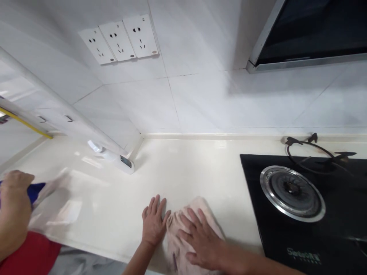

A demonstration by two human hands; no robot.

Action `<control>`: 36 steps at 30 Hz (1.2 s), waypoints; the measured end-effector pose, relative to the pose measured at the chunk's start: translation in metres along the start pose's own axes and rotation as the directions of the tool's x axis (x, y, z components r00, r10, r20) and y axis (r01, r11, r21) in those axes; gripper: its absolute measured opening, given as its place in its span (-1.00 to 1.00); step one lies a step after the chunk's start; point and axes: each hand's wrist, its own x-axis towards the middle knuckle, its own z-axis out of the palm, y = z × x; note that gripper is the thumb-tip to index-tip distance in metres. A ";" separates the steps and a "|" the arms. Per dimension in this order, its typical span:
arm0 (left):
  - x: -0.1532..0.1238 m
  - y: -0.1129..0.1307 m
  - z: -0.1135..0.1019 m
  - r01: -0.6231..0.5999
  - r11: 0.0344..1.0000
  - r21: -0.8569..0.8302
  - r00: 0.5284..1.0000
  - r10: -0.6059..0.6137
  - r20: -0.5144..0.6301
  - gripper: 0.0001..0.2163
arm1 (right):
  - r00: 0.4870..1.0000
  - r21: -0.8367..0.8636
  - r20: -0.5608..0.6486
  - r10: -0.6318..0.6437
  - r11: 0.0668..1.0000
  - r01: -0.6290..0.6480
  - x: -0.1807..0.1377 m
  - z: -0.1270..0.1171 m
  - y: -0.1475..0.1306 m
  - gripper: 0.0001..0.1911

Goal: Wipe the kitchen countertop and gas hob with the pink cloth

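My left hand (153, 222) lies flat on the cream countertop (186, 168), fingers together and stretched out, its side touching the bunched edge of a pale pink cloth (202, 206). My right hand (200, 240) rests flat on top of that cloth with fingers spread, pressing it onto the counter near the front edge. Neither hand grips anything.
A black glass cooktop (338, 236) with a round burner (292, 193) lies to the right, a loose pan support (312, 151) behind it. At far left, another person's hand (14, 194) holds something blue over a blurred pale cloth. Wall sockets (119, 38) and a range hood (315, 30) hang above.
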 end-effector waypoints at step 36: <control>0.001 -0.002 0.001 0.000 1.000 0.021 0.996 0.002 -0.084 -0.58 | 0.780 -0.070 -0.417 0.466 0.840 -0.539 -0.095 -0.013 0.085 -0.62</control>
